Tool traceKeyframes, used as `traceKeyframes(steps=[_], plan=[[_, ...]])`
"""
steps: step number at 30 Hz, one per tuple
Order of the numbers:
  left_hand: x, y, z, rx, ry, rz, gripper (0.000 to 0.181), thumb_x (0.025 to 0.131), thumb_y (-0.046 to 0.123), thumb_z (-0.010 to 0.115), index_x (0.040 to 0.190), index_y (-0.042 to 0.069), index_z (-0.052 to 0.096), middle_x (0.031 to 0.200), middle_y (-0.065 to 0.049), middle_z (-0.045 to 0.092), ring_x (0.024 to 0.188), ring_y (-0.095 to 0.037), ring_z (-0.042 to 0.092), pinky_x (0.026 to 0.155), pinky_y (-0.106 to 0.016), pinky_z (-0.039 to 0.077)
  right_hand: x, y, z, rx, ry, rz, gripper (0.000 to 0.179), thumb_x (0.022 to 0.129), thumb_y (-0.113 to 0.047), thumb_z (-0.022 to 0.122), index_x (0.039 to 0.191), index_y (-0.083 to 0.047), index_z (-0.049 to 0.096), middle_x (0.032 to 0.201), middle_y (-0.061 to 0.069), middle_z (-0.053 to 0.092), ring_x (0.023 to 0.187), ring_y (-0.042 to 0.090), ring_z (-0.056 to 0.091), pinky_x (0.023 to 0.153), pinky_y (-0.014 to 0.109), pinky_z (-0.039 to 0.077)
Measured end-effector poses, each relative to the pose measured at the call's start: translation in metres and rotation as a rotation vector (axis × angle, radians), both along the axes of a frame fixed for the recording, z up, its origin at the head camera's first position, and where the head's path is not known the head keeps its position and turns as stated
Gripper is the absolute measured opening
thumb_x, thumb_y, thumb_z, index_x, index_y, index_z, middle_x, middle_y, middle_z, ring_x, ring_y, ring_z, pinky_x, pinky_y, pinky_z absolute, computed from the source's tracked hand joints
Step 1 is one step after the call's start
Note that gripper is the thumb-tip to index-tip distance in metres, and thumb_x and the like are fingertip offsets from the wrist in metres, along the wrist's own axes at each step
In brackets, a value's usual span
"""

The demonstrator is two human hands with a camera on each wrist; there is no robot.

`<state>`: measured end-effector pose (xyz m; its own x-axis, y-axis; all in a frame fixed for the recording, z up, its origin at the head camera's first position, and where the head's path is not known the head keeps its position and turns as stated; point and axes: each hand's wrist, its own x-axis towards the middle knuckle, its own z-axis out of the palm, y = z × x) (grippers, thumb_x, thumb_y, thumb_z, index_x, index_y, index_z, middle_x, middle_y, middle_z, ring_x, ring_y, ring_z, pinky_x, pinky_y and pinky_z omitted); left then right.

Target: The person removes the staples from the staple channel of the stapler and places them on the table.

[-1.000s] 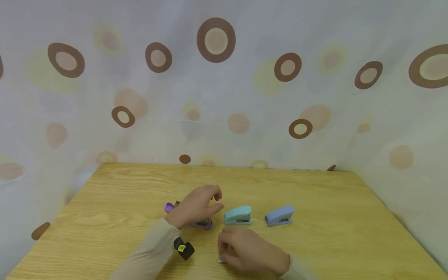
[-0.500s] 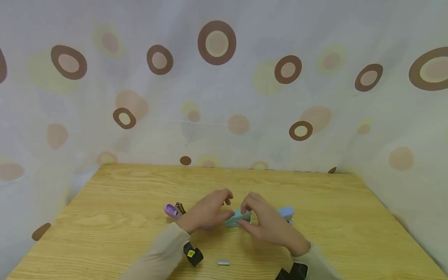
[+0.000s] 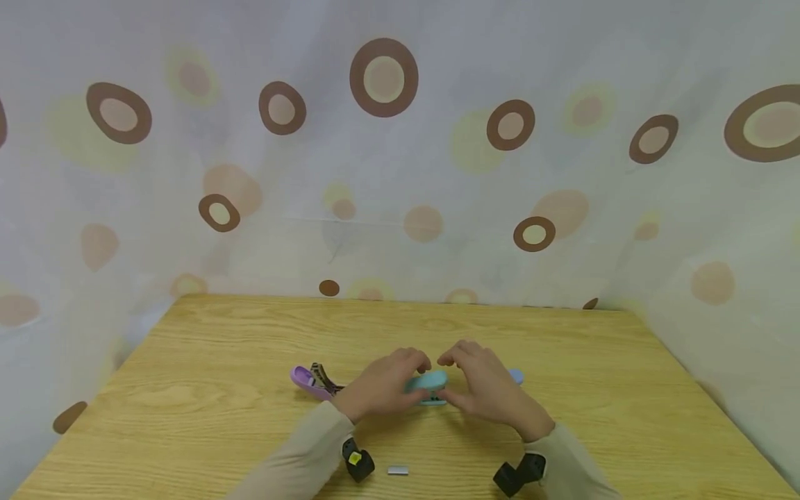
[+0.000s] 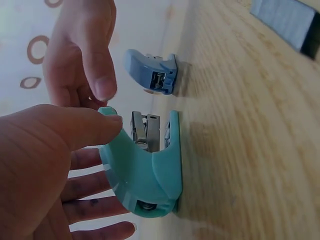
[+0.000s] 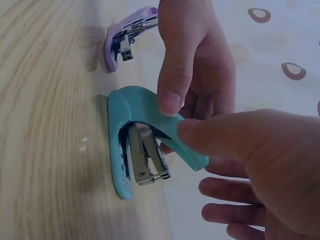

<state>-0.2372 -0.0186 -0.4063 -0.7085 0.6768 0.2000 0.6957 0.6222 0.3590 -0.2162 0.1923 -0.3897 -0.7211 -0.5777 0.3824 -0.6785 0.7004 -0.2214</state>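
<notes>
A teal stapler (image 3: 428, 380) stands on the table between my two hands, its top cover raised above the metal magazine (image 5: 147, 155). My left hand (image 3: 389, 382) holds the cover from the left, thumb (image 4: 100, 127) on its near side and fingers behind. From the right, my right hand (image 3: 494, 390) pinches the cover near its front end, with the thumb (image 5: 215, 132) on the near side; the other fingers extend beyond. Part of the fingers' contact is hidden behind the cover. A small silver staple strip (image 3: 397, 471) lies nearer the front.
On the left lies a purple stapler (image 3: 304, 378), opened up with its metal part raised, partly behind my left arm. A blue stapler (image 4: 150, 70) stands to the right, mostly covered by my right hand in the head view. A patterned curtain (image 3: 387, 167) hangs behind the wooden table (image 3: 250, 333).
My right hand has left the staple strip and moved up and forward to the teal stapler. My left hand has shifted right from above the purple stapler onto the teal one.
</notes>
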Motion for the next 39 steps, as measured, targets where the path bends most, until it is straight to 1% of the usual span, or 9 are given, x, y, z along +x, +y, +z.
traceKeyframes(steps=[5, 9, 12, 16, 19, 29, 34, 37, 39], plan=[[-0.001, 0.005, 0.001, -0.012, -0.008, 0.004, 0.026, 0.092, 0.027, 0.066, 0.113, 0.014, 0.057, 0.110, -0.001, 0.062, 0.095, -0.011, 0.055, 0.079, -0.024, 0.048, 0.000, 0.000, -0.003, 0.095, 0.015, -0.061, 0.032, 0.077, -0.024, 0.081, 0.102, -0.010, 0.066, 0.097, 0.000, 0.063, 0.092, 0.020, 0.058, 0.078, 0.045, 0.045], [-0.001, 0.008, 0.004, -0.016, -0.014, 0.018, 0.026, 0.092, 0.025, 0.065, 0.114, 0.013, 0.057, 0.108, -0.001, 0.063, 0.096, -0.011, 0.056, 0.082, -0.025, 0.049, 0.000, -0.001, -0.004, 0.164, 0.046, -0.110, 0.028, 0.077, -0.023, 0.081, 0.098, -0.010, 0.068, 0.093, 0.000, 0.065, 0.088, 0.020, 0.058, 0.077, 0.044, 0.046], [0.000, 0.008, 0.003, -0.007, -0.018, 0.024, 0.024, 0.093, 0.024, 0.064, 0.113, 0.013, 0.056, 0.105, 0.000, 0.062, 0.093, -0.009, 0.056, 0.082, -0.025, 0.049, -0.002, -0.003, -0.008, 0.179, 0.052, -0.118, 0.021, 0.077, -0.021, 0.080, 0.092, -0.012, 0.069, 0.090, -0.001, 0.066, 0.086, 0.019, 0.059, 0.074, 0.041, 0.046], [0.005, 0.007, 0.001, 0.001, -0.050, 0.036, 0.023, 0.093, 0.022, 0.065, 0.112, 0.013, 0.056, 0.103, 0.001, 0.061, 0.091, -0.008, 0.054, 0.080, -0.025, 0.049, -0.002, -0.005, -0.015, 0.177, 0.009, -0.073, 0.011, 0.079, -0.018, 0.077, 0.084, -0.015, 0.067, 0.085, -0.003, 0.066, 0.079, 0.016, 0.059, 0.068, 0.034, 0.044], [0.007, 0.006, -0.001, 0.007, -0.071, 0.033, 0.022, 0.092, 0.021, 0.065, 0.111, 0.014, 0.056, 0.104, 0.001, 0.061, 0.093, -0.008, 0.054, 0.081, -0.025, 0.049, -0.002, -0.006, -0.019, 0.171, -0.031, -0.060, 0.010, 0.080, -0.018, 0.076, 0.082, -0.015, 0.067, 0.082, -0.004, 0.065, 0.076, 0.014, 0.058, 0.065, 0.029, 0.041], [0.003, 0.006, -0.004, 0.059, -0.065, -0.010, 0.025, 0.090, 0.011, 0.067, 0.111, 0.012, 0.053, 0.104, -0.002, 0.064, 0.093, -0.009, 0.058, 0.082, -0.023, 0.049, -0.004, -0.005, -0.022, 0.130, -0.118, -0.102, 0.015, 0.076, -0.015, 0.080, 0.081, -0.017, 0.067, 0.078, -0.007, 0.058, 0.071, 0.007, 0.050, 0.064, 0.028, 0.036], [0.002, 0.007, -0.007, 0.076, -0.036, -0.046, 0.031, 0.088, 0.001, 0.066, 0.115, 0.009, 0.054, 0.111, -0.007, 0.065, 0.102, -0.014, 0.062, 0.088, -0.026, 0.050, -0.005, -0.006, -0.022, 0.101, -0.159, -0.095, 0.013, 0.076, -0.013, 0.080, 0.084, -0.014, 0.069, 0.077, -0.005, 0.059, 0.069, 0.006, 0.053, 0.062, 0.028, 0.040], [0.003, 0.008, -0.006, 0.075, -0.017, -0.069, 0.037, 0.086, -0.002, 0.067, 0.120, 0.006, 0.056, 0.116, -0.009, 0.065, 0.107, -0.017, 0.062, 0.091, -0.028, 0.050, -0.005, -0.007, -0.022, 0.077, -0.189, -0.097, 0.012, 0.077, -0.012, 0.080, 0.084, -0.012, 0.070, 0.076, -0.004, 0.059, 0.068, 0.007, 0.054, 0.061, 0.027, 0.042], [0.004, 0.008, -0.005, 0.067, -0.015, -0.075, 0.039, 0.086, -0.002, 0.067, 0.123, 0.006, 0.057, 0.118, -0.008, 0.065, 0.109, -0.017, 0.061, 0.093, -0.027, 0.049, -0.005, -0.007, -0.021, 0.058, -0.211, -0.099, 0.012, 0.077, -0.010, 0.079, 0.085, -0.011, 0.070, 0.076, -0.003, 0.059, 0.068, 0.008, 0.055, 0.060, 0.026, 0.043]])
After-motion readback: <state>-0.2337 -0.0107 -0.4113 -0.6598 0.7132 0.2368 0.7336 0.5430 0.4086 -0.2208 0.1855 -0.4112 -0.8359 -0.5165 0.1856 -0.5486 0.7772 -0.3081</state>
